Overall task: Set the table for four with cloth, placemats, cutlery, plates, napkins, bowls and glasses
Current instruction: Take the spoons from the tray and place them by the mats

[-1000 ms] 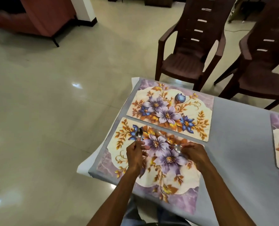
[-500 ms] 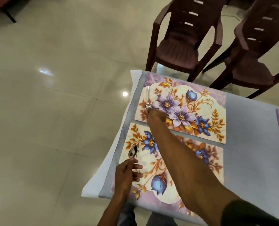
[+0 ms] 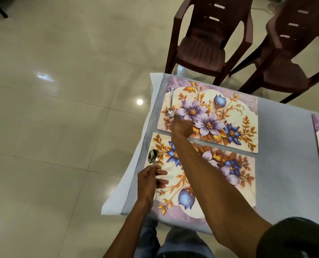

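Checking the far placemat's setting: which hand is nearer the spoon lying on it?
Right. The right hand sits just below the far spoon; the left hand grips another spoon at the near placemat.

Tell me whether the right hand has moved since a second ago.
Yes. The right hand left the near placemat and reached away across to the far placemat, where its fingertip now sits by the bowl of the spoon lying there.

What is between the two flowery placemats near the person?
In the head view, only a thin strip of bare grey tablecloth separates the far floral placemat from the near floral placemat; the right forearm crosses above.
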